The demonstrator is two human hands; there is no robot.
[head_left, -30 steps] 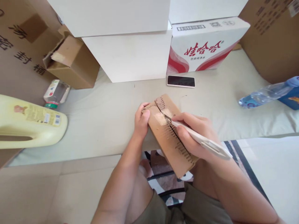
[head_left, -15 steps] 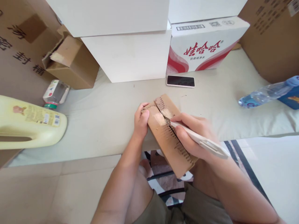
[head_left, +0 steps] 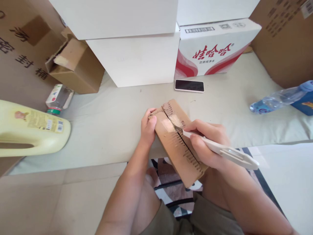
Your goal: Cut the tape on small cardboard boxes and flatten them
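Observation:
A small brown cardboard box point(head_left: 174, 150) lies tilted at the front edge of the pale cushion, partly over my lap. Its taped top seam runs lengthwise, with a torn, ragged strip along it. My left hand point(head_left: 148, 128) grips the box's far left corner, fingers curled over the edge. My right hand point(head_left: 206, 143) is closed around a white utility knife point(head_left: 220, 150), whose blade tip sits in the seam near the tape patch. The handle points to the right, past my wrist.
Behind stand stacked white boxes point(head_left: 133, 58), a red-and-white printed carton point(head_left: 215, 49) and brown cartons point(head_left: 73, 67). A phone point(head_left: 189, 85) lies face up beyond the box. A yellow jug point(head_left: 31, 130) and small bottle point(head_left: 58, 98) lie left; a clear water bottle point(head_left: 278, 98) lies right.
My right hand and the knife have slid a little toward me and to the right along the seam, the handle swinging lower. My left hand and the box have stayed put.

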